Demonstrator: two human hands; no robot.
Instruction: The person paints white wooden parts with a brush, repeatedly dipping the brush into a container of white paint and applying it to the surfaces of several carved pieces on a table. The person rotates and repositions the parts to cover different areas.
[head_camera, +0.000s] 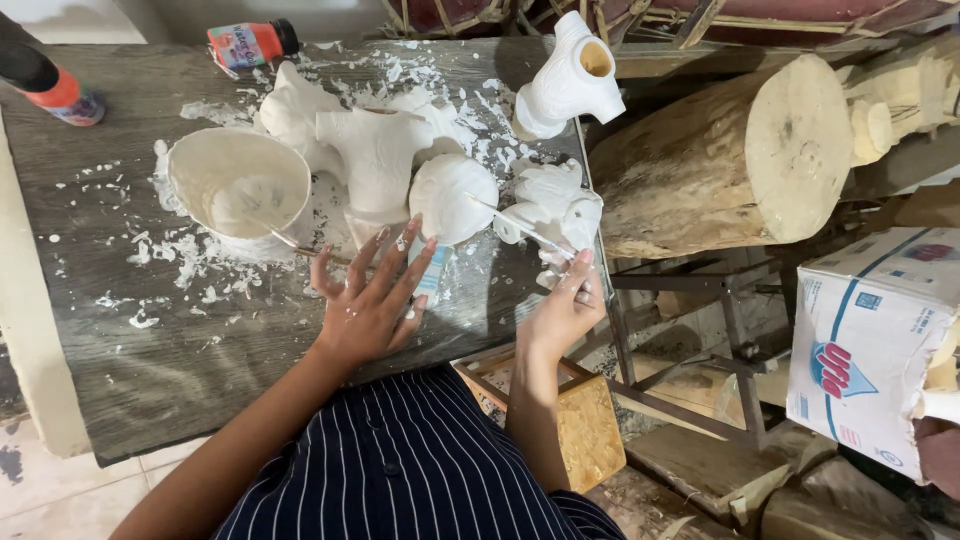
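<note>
Fingers spread and empty, the left hand (368, 300) lies flat on a dark wooden tabletop (120, 330) flecked with white plaster, its fingertips just short of a rounded white plaster piece (452, 198) at one o'clock and over a small pale blue tube (432, 270) lying beneath them. At three o'clock from it, the right hand (562, 312) pinches a thin white brush (522, 228), whose handle slants up toward eleven o'clock and crosses the rounded piece. Just beyond that hand, at twelve o'clock, a carved white figure part (555, 205) sits at the table's edge. A plaster torso-shaped cast (375, 150) stands at the centre of the spill, with a white bowl (238, 188) of plaster to its nine o'clock, a stick resting inside. At the table's far edge, a hollow white cast (572, 80) stands at one o'clock and an orange bottle (250, 42) lies at eleven. Off the table at three o'clock rest a thick log (740, 160) and a torn cardboard box (870, 345). A striped dark garment (420, 470) fills the foreground.
</note>
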